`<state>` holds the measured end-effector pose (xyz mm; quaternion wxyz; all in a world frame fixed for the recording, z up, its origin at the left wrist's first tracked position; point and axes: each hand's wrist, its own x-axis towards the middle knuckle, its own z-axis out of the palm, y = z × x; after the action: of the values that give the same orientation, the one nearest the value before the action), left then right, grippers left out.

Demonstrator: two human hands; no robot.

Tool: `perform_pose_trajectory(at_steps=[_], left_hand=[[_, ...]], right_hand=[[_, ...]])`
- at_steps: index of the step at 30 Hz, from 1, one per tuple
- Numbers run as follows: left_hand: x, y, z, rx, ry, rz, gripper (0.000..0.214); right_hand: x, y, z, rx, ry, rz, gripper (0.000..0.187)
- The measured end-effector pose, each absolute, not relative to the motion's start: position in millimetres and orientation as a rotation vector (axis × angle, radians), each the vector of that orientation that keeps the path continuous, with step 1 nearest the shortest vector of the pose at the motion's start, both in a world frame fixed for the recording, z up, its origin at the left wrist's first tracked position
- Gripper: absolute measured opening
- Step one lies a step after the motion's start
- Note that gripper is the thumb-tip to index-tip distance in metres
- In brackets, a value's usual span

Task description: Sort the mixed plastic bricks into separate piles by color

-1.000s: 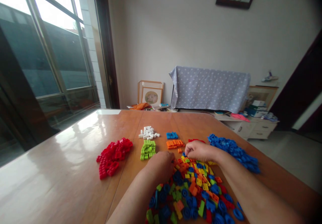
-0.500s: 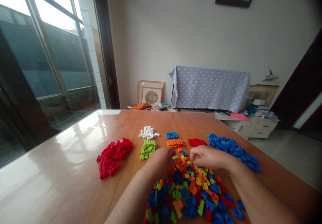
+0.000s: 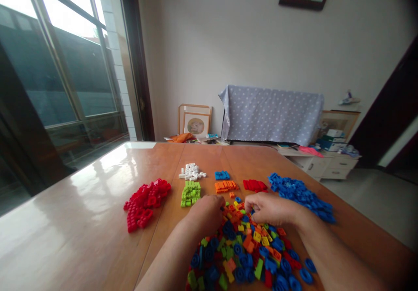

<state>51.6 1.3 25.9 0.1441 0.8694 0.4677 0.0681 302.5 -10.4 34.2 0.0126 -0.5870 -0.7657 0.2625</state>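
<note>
Red bricks [image 3: 255, 186] lined up, earlier partly covered, show beyond the right hand [image 3: 272, 209]; its grip I cannot tell.

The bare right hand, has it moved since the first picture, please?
Yes: the bare right hand moved toward the wearer, uncovering the red plastic brick row.

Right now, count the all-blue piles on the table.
2: small pile behind the orange row, large pile right of the red row. The mixed heap isn't all blue. Others may be hidden.

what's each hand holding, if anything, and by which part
Cannot be told: the left hand and right hand curl at the multicoloured plastic brick pile, hiding any hold.
</note>
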Motion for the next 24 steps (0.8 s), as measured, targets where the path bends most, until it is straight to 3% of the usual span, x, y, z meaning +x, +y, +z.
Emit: perform_pose_trajectory(at_steps=[7, 18, 24], left_hand=[[52.5, 1.4, 24.8, 2.508, 1.352, 0.200, 0.025], [53.3, 0.2, 27.2, 2.525, 1.340, 0.214, 0.022], [52.9, -0.5, 27.6, 2.528, 1.333, 0.241, 0.019]], right_hand=[[298.2, -13.5, 39.4, -1.821, -2.410, 0.813, 0.030], [290.2, -15.6, 42.3, -1.863, -2.486, 0.633, 0.019], [286.5, -15.2, 40.8, -1.754, -2.435, 0.711, 0.015]])
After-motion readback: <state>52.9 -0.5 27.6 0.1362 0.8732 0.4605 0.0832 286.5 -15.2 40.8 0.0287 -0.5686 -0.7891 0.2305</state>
